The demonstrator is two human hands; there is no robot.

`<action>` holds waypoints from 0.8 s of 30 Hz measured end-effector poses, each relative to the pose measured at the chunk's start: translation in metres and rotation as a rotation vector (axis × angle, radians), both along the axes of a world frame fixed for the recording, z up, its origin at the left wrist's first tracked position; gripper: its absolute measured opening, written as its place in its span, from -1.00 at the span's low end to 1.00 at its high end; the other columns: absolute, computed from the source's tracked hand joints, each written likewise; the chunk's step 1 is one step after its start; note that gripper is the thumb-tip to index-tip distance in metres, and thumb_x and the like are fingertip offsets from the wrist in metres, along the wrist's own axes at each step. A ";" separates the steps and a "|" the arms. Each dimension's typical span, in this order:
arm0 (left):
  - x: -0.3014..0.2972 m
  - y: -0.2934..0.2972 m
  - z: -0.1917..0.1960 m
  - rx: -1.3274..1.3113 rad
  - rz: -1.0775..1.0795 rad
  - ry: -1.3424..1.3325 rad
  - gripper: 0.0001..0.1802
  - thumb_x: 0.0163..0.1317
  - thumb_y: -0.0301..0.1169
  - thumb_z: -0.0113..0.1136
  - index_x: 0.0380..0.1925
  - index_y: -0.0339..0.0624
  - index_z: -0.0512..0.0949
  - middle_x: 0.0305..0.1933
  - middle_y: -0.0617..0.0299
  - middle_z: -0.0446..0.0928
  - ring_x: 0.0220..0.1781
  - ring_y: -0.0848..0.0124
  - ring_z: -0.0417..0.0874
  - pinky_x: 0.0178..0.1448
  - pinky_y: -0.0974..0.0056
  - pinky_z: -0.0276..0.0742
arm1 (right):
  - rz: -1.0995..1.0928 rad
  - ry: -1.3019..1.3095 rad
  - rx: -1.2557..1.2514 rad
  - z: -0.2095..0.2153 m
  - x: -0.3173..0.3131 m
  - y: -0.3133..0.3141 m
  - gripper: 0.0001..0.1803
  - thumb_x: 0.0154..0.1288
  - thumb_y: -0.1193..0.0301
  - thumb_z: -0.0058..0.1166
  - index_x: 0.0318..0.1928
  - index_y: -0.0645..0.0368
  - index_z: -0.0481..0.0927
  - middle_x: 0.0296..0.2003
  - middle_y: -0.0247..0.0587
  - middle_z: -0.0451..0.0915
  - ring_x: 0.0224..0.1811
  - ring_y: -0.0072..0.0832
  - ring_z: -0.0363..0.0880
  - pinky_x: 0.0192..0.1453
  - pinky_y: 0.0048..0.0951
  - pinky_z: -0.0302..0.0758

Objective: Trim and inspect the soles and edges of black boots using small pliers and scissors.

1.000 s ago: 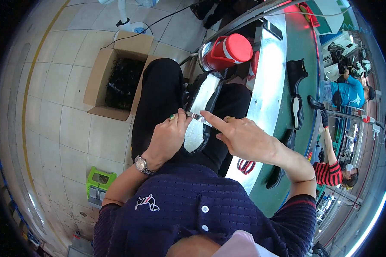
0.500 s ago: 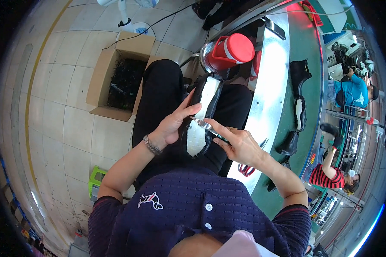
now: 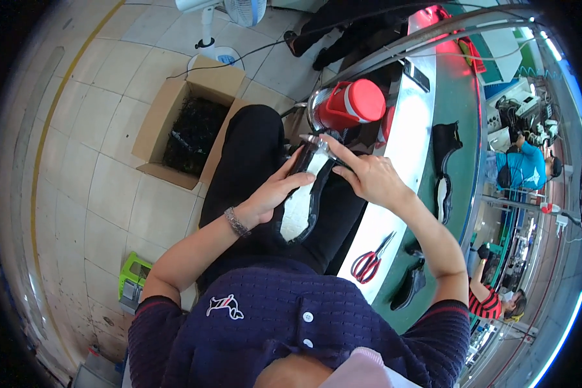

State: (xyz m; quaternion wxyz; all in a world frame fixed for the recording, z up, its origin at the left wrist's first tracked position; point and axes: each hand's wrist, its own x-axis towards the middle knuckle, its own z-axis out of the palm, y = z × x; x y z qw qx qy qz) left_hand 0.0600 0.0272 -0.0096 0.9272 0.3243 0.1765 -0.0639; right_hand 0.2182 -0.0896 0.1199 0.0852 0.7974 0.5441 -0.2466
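A black shoe upper with a white inner lining (image 3: 302, 202) lies on my lap, over black trousers. My left hand (image 3: 275, 194) presses on its left side, fingers spread along the edge. My right hand (image 3: 363, 174) grips the far end of the piece, index finger stretched toward a strip of clear tape (image 3: 317, 143) at its tip. Both hands touch the same piece.
A red jug (image 3: 349, 103) stands just beyond my hands. Red-handled scissors (image 3: 370, 262) and black shoe pieces (image 3: 443, 143) lie on the green bench (image 3: 456, 97) to my right. An open cardboard box (image 3: 187, 126) of black parts sits on the tiled floor. Other people work at the far right.
My hands have shifted along the shoe piece toward its far end. The left hand has flattened onto it, and the right hand now reaches farther forward with the tape.
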 end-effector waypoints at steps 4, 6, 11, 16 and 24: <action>0.001 0.003 0.008 0.031 -0.036 0.010 -0.11 0.31 -0.26 0.20 0.51 0.07 -0.10 0.30 0.19 0.33 0.23 0.46 0.39 0.28 0.30 0.33 | 0.038 0.058 0.517 -0.002 -0.005 -0.012 -0.28 0.42 0.33 0.00 0.48 -0.22 -0.02 -0.52 -0.03 0.61 -0.54 -0.20 0.64 -0.35 -0.31 0.60; 0.003 0.002 0.008 0.013 -0.042 0.009 -0.10 0.30 -0.25 0.21 0.51 0.07 -0.10 0.29 0.19 0.33 0.23 0.47 0.39 0.28 0.30 0.33 | 0.024 0.014 0.372 -0.014 -0.003 -0.015 -0.28 0.42 0.33 0.01 0.48 -0.21 -0.01 -0.53 -0.03 0.60 -0.55 -0.21 0.64 -0.36 -0.31 0.60; -0.003 0.003 0.003 0.026 -0.037 0.026 -0.08 0.29 -0.24 0.22 0.51 0.07 -0.11 0.28 0.21 0.35 0.22 0.48 0.40 0.27 0.29 0.33 | 0.002 0.005 0.215 0.000 -0.010 -0.010 -0.32 0.39 0.31 0.04 0.45 -0.15 0.09 -0.58 0.01 0.55 -0.55 -0.05 0.59 -0.39 -0.11 0.50; -0.001 0.008 -0.003 -0.024 -0.096 0.031 -0.05 0.27 -0.25 0.25 0.51 0.05 -0.12 0.28 0.21 0.34 0.23 0.49 0.40 0.29 0.31 0.31 | 0.022 0.079 0.340 -0.023 -0.018 -0.023 -0.28 0.42 0.28 0.00 0.48 -0.21 -0.03 -0.61 -0.10 0.57 -0.58 -0.18 0.62 -0.43 -0.24 0.58; 0.000 0.013 -0.003 -0.048 -0.133 0.021 0.01 0.20 -0.34 0.32 0.51 -0.01 -0.14 0.21 0.23 0.39 0.19 0.50 0.43 0.25 0.32 0.35 | 0.026 0.081 0.396 -0.022 -0.029 -0.029 -0.28 0.40 0.28 0.03 0.47 -0.18 0.01 -0.61 -0.12 0.57 -0.62 -0.20 0.59 -0.49 -0.29 0.54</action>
